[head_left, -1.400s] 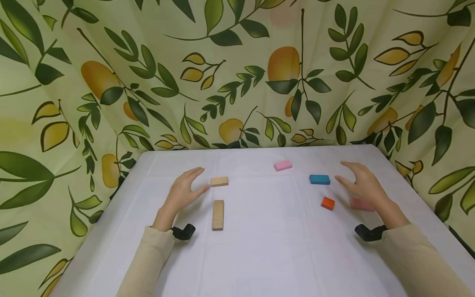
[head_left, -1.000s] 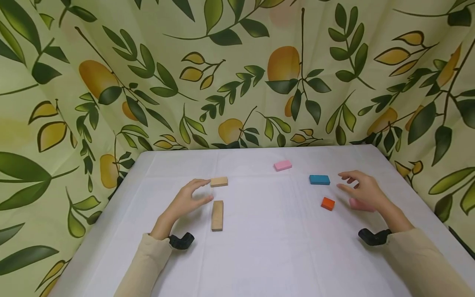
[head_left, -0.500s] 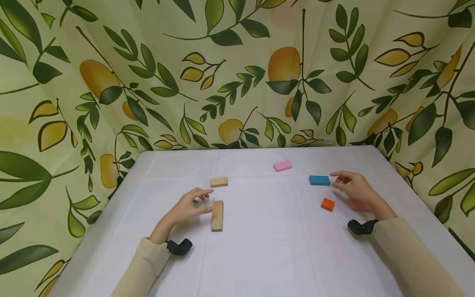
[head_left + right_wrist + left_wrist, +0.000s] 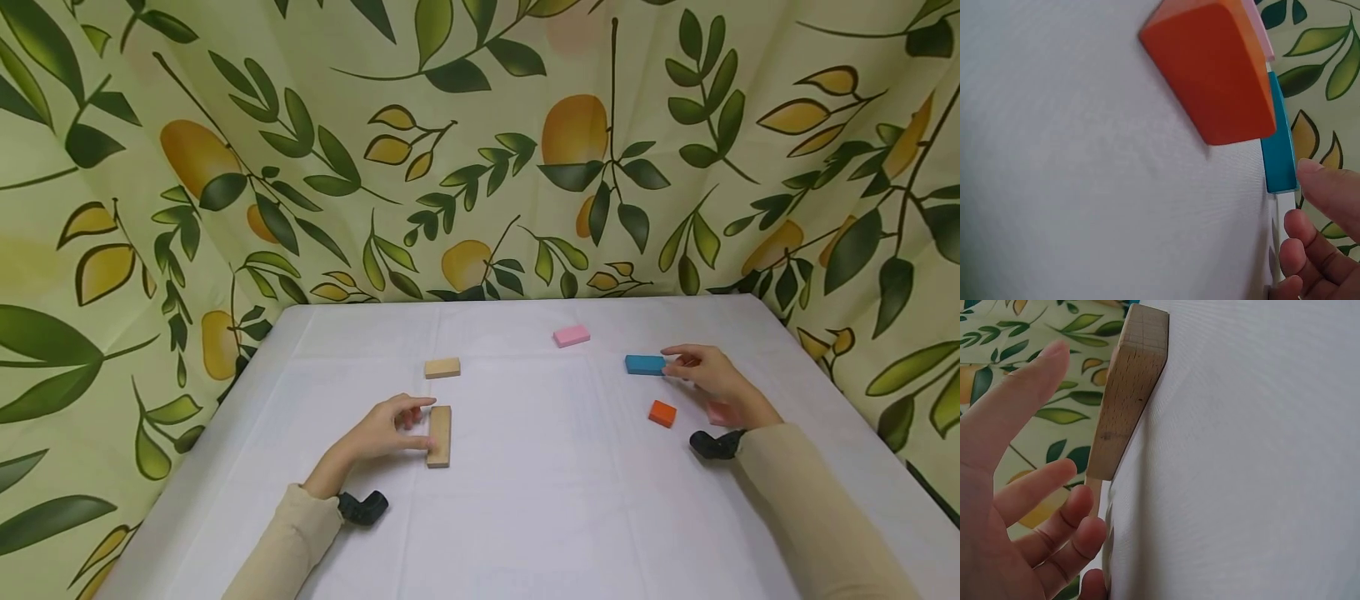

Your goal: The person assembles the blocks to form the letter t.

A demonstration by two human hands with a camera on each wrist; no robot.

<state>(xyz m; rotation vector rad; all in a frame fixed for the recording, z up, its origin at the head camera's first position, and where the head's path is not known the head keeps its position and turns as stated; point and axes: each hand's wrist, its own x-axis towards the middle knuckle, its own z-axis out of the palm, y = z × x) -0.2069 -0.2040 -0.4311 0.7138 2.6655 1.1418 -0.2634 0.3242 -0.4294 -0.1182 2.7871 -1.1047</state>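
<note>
My left hand [image 4: 382, 432] hovers beside the long wooden block [image 4: 439, 436], its thumb overlapping the block's left edge in the head view. In the left wrist view a gap shows between the thumb and forefinger, with the wooden block [image 4: 1129, 394] beyond them. My right hand [image 4: 708, 375] is at the right end of the blue block [image 4: 643, 365], thumb and forefinger apart. The right wrist view has the thumb [image 4: 1332, 187] close to the end of that blue block [image 4: 1280, 144]; whether they touch, I cannot tell.
A shorter wooden block [image 4: 442, 367] lies behind the long one. A pink block [image 4: 572, 335] sits farther back. An orange block [image 4: 662, 413] is in front of the blue one, and a darker pink block [image 4: 722, 414] is partly hidden under my right wrist.
My left hand has come down and nearer, from beside the short wooden block to the long one. My right hand has moved left to the blue block's end. The blocks stay in place.
</note>
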